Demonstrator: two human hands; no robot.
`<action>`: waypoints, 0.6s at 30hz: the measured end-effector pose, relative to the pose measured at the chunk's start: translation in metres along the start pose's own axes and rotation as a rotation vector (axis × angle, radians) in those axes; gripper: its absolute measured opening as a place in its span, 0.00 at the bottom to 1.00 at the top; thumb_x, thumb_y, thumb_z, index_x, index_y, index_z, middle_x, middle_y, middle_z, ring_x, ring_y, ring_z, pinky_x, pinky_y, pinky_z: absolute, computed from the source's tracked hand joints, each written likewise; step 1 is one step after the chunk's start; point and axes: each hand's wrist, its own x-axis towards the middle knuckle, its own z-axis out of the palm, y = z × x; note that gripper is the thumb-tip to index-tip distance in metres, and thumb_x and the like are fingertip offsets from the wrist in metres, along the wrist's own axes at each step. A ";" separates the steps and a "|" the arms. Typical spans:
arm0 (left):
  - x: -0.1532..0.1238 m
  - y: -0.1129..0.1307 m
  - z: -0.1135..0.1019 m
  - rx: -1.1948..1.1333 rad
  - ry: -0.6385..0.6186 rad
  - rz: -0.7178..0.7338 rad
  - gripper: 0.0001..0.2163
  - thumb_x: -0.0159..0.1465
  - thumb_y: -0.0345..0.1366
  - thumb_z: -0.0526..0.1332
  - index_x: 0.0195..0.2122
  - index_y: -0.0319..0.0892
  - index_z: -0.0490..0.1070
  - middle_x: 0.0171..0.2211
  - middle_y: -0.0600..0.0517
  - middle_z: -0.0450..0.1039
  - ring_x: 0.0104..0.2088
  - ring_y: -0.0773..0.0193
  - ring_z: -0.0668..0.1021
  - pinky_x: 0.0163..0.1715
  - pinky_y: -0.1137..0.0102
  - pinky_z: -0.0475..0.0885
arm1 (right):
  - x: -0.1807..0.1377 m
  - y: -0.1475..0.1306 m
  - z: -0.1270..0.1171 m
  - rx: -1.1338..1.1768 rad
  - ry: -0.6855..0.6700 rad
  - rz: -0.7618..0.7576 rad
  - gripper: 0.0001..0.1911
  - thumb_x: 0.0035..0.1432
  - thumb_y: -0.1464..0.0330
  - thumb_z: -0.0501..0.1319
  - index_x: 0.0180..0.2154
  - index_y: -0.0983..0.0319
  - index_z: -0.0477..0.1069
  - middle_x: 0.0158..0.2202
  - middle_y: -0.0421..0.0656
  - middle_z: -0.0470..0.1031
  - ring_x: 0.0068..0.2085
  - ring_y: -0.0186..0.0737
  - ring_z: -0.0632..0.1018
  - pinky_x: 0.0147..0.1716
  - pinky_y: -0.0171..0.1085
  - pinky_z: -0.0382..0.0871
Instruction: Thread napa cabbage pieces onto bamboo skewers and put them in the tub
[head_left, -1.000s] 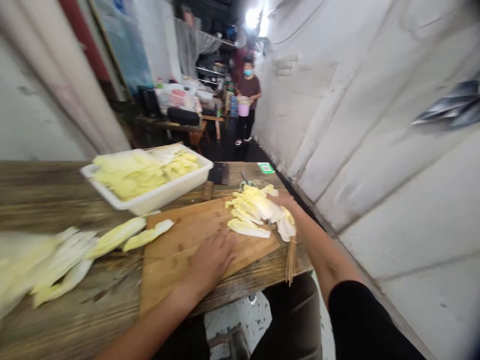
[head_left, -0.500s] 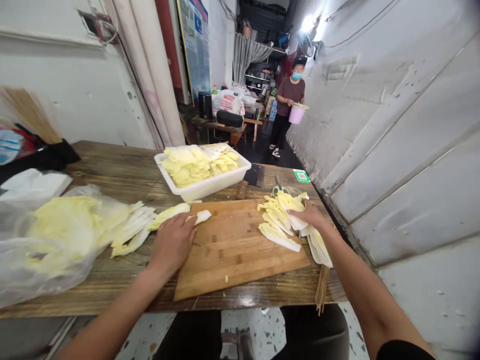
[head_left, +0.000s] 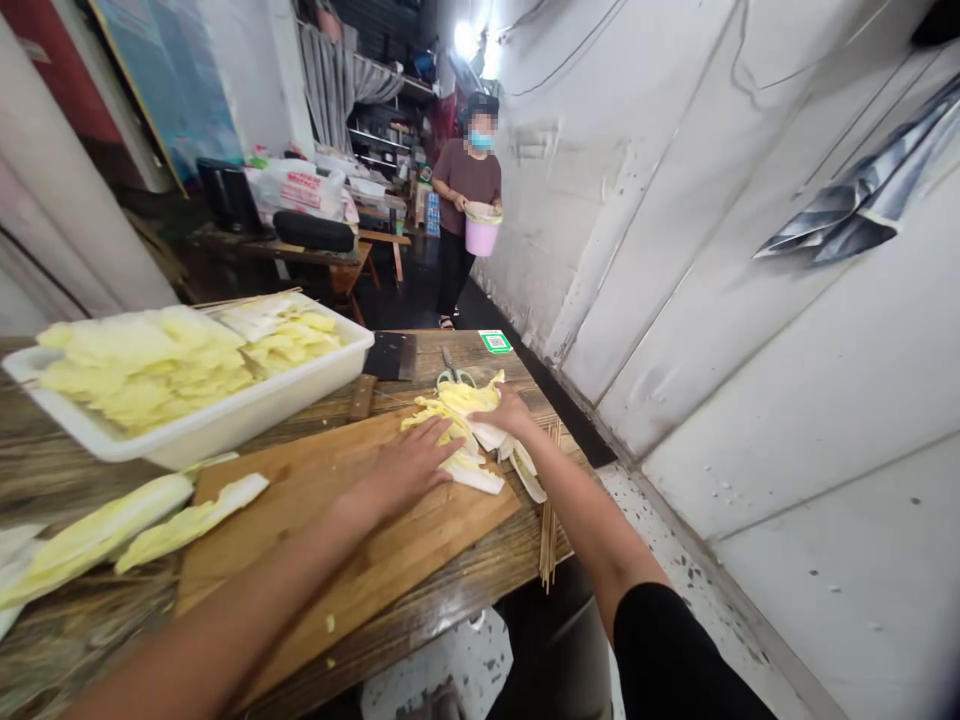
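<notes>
Pale yellow and white cabbage leaves (head_left: 474,470) lie in a pile at the right end of the wooden cutting board (head_left: 300,560). My right hand (head_left: 510,412) grips leaves on the pile's far right side, thumb over them. From the left, my left hand (head_left: 420,455) lies flat on the pile's near side, fingers stretched out. Two more long leaves rest at the board's left edge, one of them a curled cabbage leaf (head_left: 191,520). Behind the board stands a white plastic tub (head_left: 247,415) heaped with leaves and thin sticks. My fingertips partly hide the pile.
A cleaver (head_left: 394,355) and scissors (head_left: 454,372) lie beyond the board. Bamboo skewers (head_left: 549,530) stick out over the table's right front edge. A person (head_left: 469,180) with a pink bucket (head_left: 481,235) stands in the aisle, beside the white wall (head_left: 720,300).
My left hand has moved right, from the leaf at the board's left edge onto the pile. The view has turned right. The person with the bucket is closer.
</notes>
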 end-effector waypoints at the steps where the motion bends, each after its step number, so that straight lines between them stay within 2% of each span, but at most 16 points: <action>1: 0.007 -0.008 0.004 -0.003 0.000 0.016 0.22 0.67 0.43 0.59 0.61 0.50 0.68 0.67 0.41 0.62 0.67 0.45 0.64 0.61 0.50 0.65 | -0.001 -0.001 -0.001 0.010 -0.010 -0.024 0.23 0.66 0.60 0.62 0.58 0.61 0.67 0.59 0.49 0.69 0.56 0.50 0.74 0.54 0.54 0.71; 5: 0.010 -0.027 0.009 -0.026 0.023 0.078 0.24 0.63 0.53 0.61 0.58 0.52 0.71 0.68 0.43 0.59 0.68 0.44 0.59 0.62 0.48 0.64 | -0.005 -0.009 0.001 0.031 -0.060 -0.129 0.21 0.67 0.60 0.62 0.58 0.61 0.68 0.57 0.49 0.70 0.53 0.48 0.76 0.51 0.52 0.73; 7: 0.003 -0.031 0.008 -0.029 0.046 0.093 0.23 0.63 0.55 0.61 0.55 0.50 0.73 0.67 0.43 0.62 0.67 0.45 0.62 0.62 0.49 0.65 | -0.006 -0.015 0.003 0.027 -0.095 -0.184 0.21 0.67 0.61 0.62 0.57 0.61 0.68 0.57 0.49 0.71 0.52 0.48 0.76 0.50 0.51 0.74; 10: -0.010 -0.033 0.004 -0.011 0.092 0.082 0.17 0.67 0.50 0.56 0.45 0.46 0.77 0.61 0.42 0.68 0.61 0.49 0.70 0.59 0.54 0.69 | -0.010 -0.026 0.005 -0.005 -0.143 -0.254 0.20 0.67 0.60 0.62 0.56 0.62 0.69 0.56 0.48 0.72 0.51 0.47 0.77 0.50 0.51 0.74; 12: -0.021 -0.032 0.000 0.020 0.132 0.052 0.16 0.69 0.46 0.54 0.40 0.44 0.78 0.57 0.41 0.71 0.56 0.49 0.73 0.56 0.53 0.71 | -0.016 -0.036 0.005 -0.037 -0.158 -0.292 0.20 0.66 0.59 0.62 0.56 0.62 0.69 0.55 0.49 0.72 0.52 0.47 0.77 0.51 0.52 0.73; 16: -0.043 -0.027 -0.015 0.082 0.196 0.015 0.15 0.70 0.43 0.52 0.39 0.44 0.77 0.49 0.42 0.76 0.49 0.50 0.77 0.49 0.53 0.74 | -0.034 -0.065 0.009 -0.086 -0.172 -0.425 0.32 0.54 0.55 0.71 0.57 0.60 0.69 0.54 0.49 0.76 0.54 0.52 0.77 0.52 0.47 0.72; 18: -0.057 -0.024 -0.027 0.104 0.212 0.016 0.14 0.69 0.43 0.53 0.39 0.45 0.77 0.45 0.43 0.78 0.46 0.50 0.78 0.46 0.54 0.74 | -0.043 -0.084 0.014 -0.099 -0.190 -0.523 0.33 0.50 0.56 0.72 0.56 0.57 0.70 0.53 0.46 0.78 0.55 0.52 0.77 0.50 0.43 0.72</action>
